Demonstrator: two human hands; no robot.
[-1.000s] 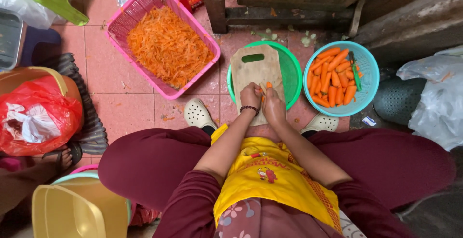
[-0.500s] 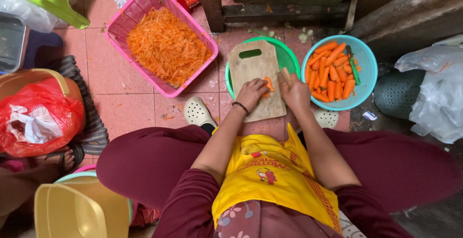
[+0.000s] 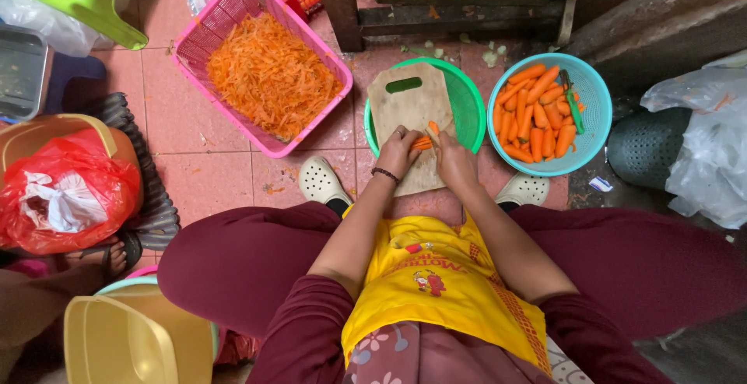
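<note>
Seen from above, a seated person's left hand (image 3: 398, 150) pinned a small orange carrot piece (image 3: 424, 141) on the pale wooden cutting board (image 3: 408, 112) over a green plastic basin (image 3: 471, 108). Both hands had shifted up the board; the right hand (image 3: 454, 160), clenched, now met the carrot, its tool hidden.

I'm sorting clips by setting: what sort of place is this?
Probably a home or small food-prep spot on a tiled floor: a cutting board, a bowl of carrots and a basket of shredded carrot.

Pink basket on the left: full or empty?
Partly full. The pink basket holds a heap of shredded carrot covering most of its floor, with bare mesh showing at the far corner.
</note>
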